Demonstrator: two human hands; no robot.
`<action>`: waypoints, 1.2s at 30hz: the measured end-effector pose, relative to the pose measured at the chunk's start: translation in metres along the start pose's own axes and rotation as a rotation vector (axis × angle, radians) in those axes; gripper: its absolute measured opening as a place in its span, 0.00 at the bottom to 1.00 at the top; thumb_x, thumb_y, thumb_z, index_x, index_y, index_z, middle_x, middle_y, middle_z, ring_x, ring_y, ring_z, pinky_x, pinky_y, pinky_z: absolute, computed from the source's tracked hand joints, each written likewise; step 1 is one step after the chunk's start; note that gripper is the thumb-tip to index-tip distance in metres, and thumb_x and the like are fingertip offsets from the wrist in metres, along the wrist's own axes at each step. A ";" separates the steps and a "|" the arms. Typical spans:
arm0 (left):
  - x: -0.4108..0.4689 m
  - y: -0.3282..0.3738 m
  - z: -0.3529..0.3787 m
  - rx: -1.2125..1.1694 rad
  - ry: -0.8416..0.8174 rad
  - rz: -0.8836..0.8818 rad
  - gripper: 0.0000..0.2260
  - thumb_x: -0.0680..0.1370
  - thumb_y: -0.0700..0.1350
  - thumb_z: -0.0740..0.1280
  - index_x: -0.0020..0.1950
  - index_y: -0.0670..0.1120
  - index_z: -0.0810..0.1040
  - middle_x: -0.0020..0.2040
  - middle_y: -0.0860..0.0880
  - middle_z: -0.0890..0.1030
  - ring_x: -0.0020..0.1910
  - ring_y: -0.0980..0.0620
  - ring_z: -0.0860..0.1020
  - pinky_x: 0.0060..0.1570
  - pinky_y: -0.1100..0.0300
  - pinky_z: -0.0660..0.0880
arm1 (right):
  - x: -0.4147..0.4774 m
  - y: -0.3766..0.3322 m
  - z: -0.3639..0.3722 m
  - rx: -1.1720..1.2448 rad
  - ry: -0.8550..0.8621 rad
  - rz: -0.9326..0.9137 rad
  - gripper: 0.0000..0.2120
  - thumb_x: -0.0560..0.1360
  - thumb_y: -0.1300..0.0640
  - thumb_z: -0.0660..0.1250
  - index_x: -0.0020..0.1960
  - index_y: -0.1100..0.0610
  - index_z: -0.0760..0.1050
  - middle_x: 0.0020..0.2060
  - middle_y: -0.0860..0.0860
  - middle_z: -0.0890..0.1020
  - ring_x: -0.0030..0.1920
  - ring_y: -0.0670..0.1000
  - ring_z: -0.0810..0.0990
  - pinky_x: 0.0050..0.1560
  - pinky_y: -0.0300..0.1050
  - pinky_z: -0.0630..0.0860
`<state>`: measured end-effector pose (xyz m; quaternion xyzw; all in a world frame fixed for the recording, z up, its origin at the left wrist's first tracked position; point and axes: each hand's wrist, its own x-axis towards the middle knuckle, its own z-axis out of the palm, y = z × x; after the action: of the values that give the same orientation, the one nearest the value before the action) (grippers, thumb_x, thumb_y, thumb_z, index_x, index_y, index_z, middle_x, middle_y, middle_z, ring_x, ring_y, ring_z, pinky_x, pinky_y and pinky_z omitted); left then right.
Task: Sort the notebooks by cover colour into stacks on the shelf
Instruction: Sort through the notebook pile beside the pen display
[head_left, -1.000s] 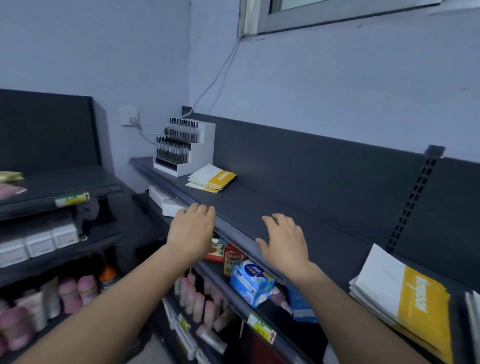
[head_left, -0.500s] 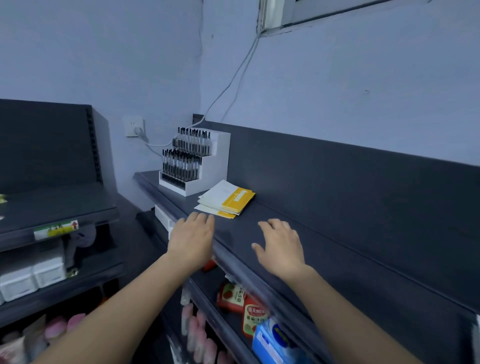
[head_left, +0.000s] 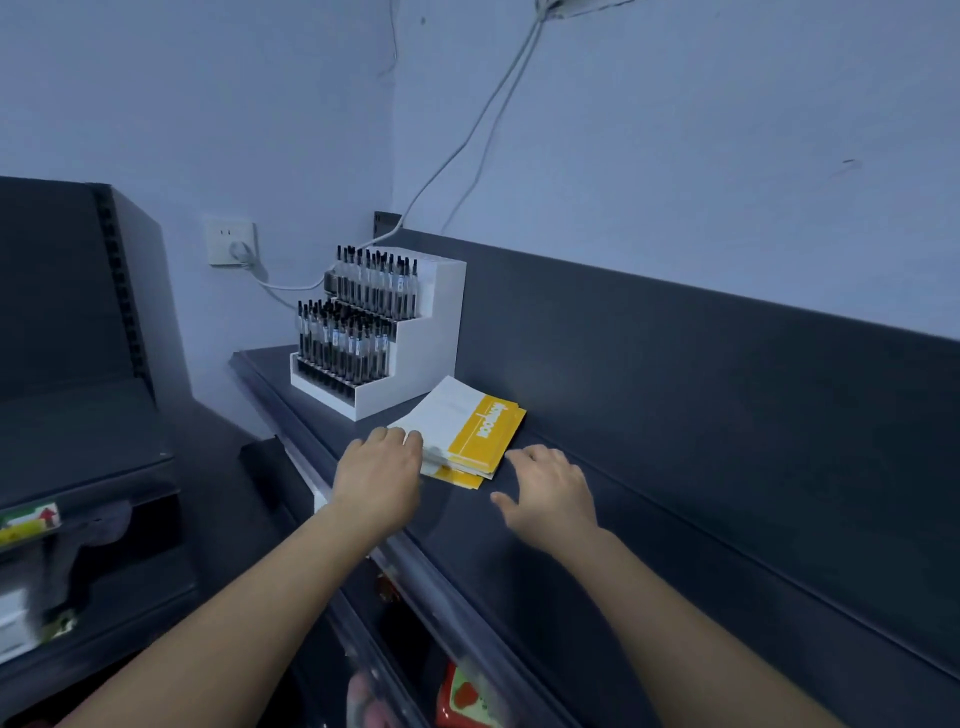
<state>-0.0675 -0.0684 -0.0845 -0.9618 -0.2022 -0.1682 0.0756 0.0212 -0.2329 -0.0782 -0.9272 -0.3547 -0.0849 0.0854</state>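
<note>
White pen rack (head_left: 374, 332) at the far end of the shelf (head_left: 467, 545) is my marker. Left hand (head_left: 376, 480) has come up off the shelf lip since a moment ago. Its fingers now touch the near corner of the notebooks (head_left: 467, 431), relaxed, not gripping anything yet. That yellow-and-white stack lies just right of the rack. Right hand (head_left: 550, 493) closed in too, fingers spread, empty, just past the stack from the rack. Guessing a two-handed pickup next, so sorting's barely begun.

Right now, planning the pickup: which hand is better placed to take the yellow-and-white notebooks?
Left, probably: the left hand touches the near corner of the notebook stack; the right hand hovers open beside it.
</note>
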 end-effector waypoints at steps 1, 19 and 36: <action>0.010 -0.004 0.005 -0.001 -0.003 0.002 0.14 0.79 0.48 0.60 0.63 0.46 0.68 0.62 0.48 0.73 0.63 0.47 0.71 0.56 0.55 0.69 | 0.009 -0.002 0.003 0.002 -0.005 0.007 0.24 0.78 0.45 0.61 0.70 0.54 0.65 0.68 0.52 0.69 0.68 0.54 0.66 0.66 0.49 0.64; 0.148 -0.066 0.080 -0.614 -0.235 -0.088 0.19 0.82 0.49 0.59 0.66 0.37 0.65 0.64 0.37 0.71 0.62 0.38 0.72 0.55 0.52 0.70 | 0.119 -0.038 0.060 0.131 -0.188 0.103 0.39 0.70 0.38 0.70 0.73 0.53 0.60 0.71 0.51 0.65 0.72 0.54 0.62 0.70 0.52 0.61; 0.138 -0.092 0.084 -0.684 -0.231 -0.240 0.17 0.78 0.54 0.64 0.59 0.43 0.73 0.55 0.44 0.80 0.51 0.43 0.78 0.43 0.55 0.74 | 0.112 -0.042 0.054 0.268 -0.187 0.174 0.51 0.65 0.36 0.73 0.77 0.51 0.49 0.73 0.49 0.64 0.73 0.53 0.62 0.74 0.56 0.55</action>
<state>0.0375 0.0830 -0.1068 -0.9137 -0.2526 -0.1239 -0.2934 0.0809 -0.1183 -0.1019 -0.9385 -0.2878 0.0572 0.1818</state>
